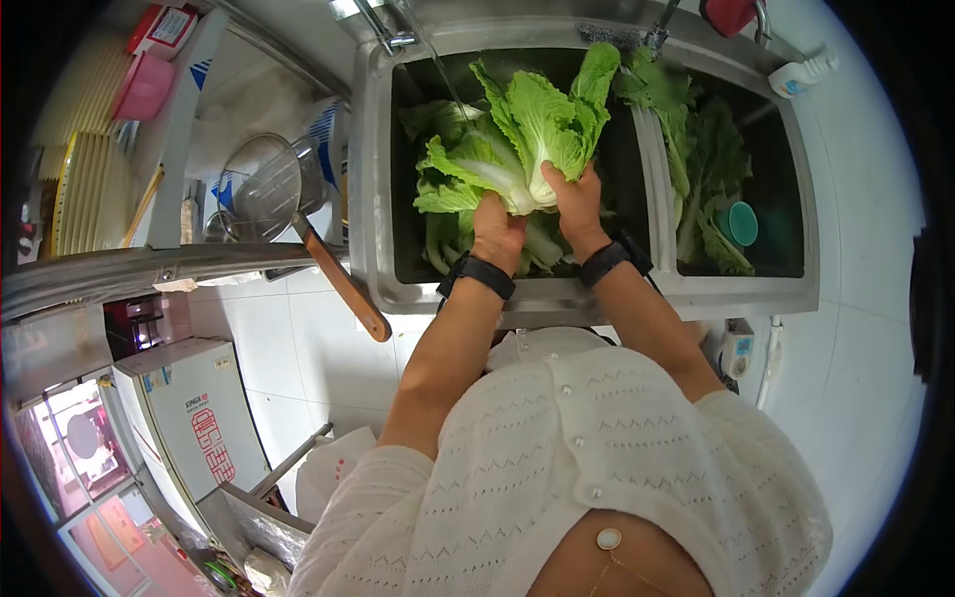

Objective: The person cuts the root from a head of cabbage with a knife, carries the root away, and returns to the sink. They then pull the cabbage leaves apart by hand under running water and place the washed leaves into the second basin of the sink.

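Both hands hold a leafy green cabbage [542, 114] by its pale stem end, above the left basin of the steel sink [373, 199]. My left hand [497, 231] is closed around the stem base from the left. My right hand [577, 199] grips it from the right, thumb on the white stalk. The leaves spread away from me towards the back of the basin. Water runs from the tap [396, 40] at the back left, falling near the leaves. More greens [438, 244] lie beneath in the basin, partly hidden by my hands.
The right basin holds loose leaves [711, 159] and a green cup [738, 224]. A wooden-handled strainer [343, 284] juts out from the rack at left. A white bottle [804, 73] stands at the back right. A white box-shaped appliance [199, 428] is at lower left.
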The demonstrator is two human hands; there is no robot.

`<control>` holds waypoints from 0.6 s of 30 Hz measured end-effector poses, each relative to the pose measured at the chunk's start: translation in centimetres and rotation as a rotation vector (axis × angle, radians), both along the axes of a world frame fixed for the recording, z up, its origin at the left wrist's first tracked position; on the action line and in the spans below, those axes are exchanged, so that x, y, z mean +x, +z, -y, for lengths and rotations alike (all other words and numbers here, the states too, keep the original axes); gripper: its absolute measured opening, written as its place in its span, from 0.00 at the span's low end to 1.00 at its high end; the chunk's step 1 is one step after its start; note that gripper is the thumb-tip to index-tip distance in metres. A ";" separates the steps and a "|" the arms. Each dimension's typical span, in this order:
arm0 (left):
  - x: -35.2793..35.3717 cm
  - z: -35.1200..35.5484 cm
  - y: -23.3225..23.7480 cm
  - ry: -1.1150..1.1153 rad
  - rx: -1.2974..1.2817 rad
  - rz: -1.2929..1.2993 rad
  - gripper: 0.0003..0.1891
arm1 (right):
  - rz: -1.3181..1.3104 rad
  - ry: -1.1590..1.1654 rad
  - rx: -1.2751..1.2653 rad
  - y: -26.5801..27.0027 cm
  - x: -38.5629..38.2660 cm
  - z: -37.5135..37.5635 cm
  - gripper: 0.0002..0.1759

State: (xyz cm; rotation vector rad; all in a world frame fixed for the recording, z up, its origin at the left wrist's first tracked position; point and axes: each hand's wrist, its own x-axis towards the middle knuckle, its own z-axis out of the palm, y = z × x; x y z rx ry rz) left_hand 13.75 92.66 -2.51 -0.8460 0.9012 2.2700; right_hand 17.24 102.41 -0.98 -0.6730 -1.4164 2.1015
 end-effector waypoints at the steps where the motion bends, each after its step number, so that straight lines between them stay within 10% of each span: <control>1: 0.1 0.3 -0.2 -0.001 0.000 0.004 0.15 | 0.004 -0.001 0.000 -0.3 0.1 -0.1 0.21; 18: -0.4 -0.4 0.2 -0.022 -0.006 0.027 0.11 | 0.119 -0.101 -0.403 -0.5 0.6 1.7 0.23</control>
